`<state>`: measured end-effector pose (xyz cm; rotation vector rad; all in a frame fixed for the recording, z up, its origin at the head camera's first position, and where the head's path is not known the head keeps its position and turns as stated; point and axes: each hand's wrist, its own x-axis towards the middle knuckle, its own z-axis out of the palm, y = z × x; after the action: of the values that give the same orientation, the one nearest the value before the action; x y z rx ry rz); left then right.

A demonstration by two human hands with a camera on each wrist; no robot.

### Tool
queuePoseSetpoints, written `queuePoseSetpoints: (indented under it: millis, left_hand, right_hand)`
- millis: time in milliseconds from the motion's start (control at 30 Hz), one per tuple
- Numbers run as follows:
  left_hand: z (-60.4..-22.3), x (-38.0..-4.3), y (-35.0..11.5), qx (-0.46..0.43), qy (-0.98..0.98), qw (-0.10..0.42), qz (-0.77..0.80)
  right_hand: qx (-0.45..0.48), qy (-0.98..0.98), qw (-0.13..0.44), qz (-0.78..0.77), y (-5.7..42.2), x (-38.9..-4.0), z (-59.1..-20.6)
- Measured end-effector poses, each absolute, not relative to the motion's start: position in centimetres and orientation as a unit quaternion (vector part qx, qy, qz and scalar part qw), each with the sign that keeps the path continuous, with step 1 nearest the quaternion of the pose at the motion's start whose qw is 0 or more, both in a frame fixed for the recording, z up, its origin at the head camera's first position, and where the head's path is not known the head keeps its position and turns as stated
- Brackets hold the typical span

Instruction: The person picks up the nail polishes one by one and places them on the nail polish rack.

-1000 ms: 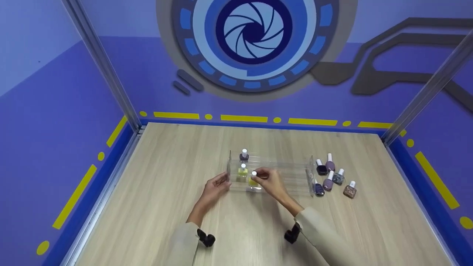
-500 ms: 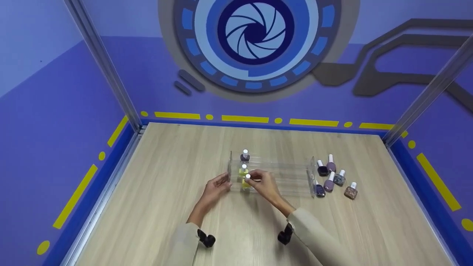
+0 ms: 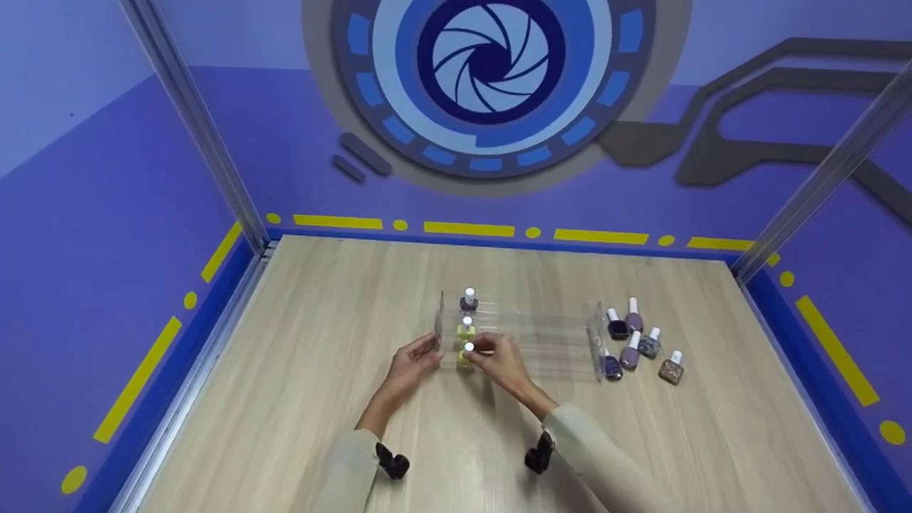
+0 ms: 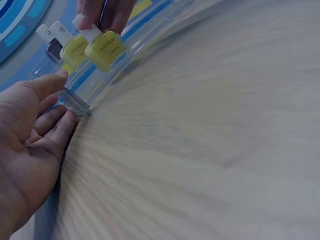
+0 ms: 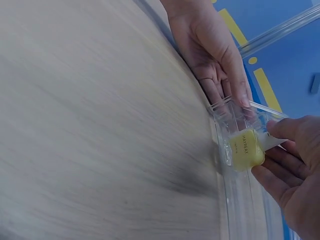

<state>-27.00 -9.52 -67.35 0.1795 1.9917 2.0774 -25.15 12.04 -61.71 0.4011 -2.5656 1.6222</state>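
Note:
A clear stepped rack (image 3: 548, 345) stands on the table. My right hand (image 3: 504, 365) pinches the white cap of a yellow nail polish bottle (image 5: 247, 150) between thumb and fingers, at the left end of the front tier. The bottle stands nearly upright in the head view. At the rack's left end panel, my left hand (image 4: 30, 135) grips the edge, thumb on one side and fingers on the other. Behind the held bottle, another yellow nail polish bottle (image 4: 75, 51) sits on the middle tier and a dark nail polish bottle (image 3: 468, 303) on the back tier.
Right of the rack lie several loose bottles: black (image 3: 618, 329), mauve (image 3: 633, 320), another mauve (image 3: 629, 358), grey glitter (image 3: 649, 347), dark purple (image 3: 613, 368) and copper glitter (image 3: 671, 371). Blue-purple walls (image 3: 235, 142) enclose the wooden table (image 3: 342, 299).
My right hand has moved left along the front tier with the yellow nail polish bottle, to the rack's left end. The left hand has stayed at the end panel.

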Motion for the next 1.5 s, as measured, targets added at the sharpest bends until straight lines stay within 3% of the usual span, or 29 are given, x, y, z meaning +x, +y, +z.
queuePoseSetpoints:
  millis: [500,800,1500]
  left_hand:
    - [-67.7,-27.0,-9.7,0.068,0.679,0.121,0.721]
    - [-67.6,-27.0,-9.7,0.068,0.690,0.121,0.711]
    - [-67.6,-27.0,-9.8,0.070,0.693,0.124,0.707]
  right_hand:
    - [0.159,-0.826,0.018,0.540,12.4,-24.9,-61.5]
    - [0.155,-0.846,0.046,0.508,14.2,-24.2,-60.1]
    - [0.003,-0.855,0.106,0.508,27.4,-23.0,-59.0]
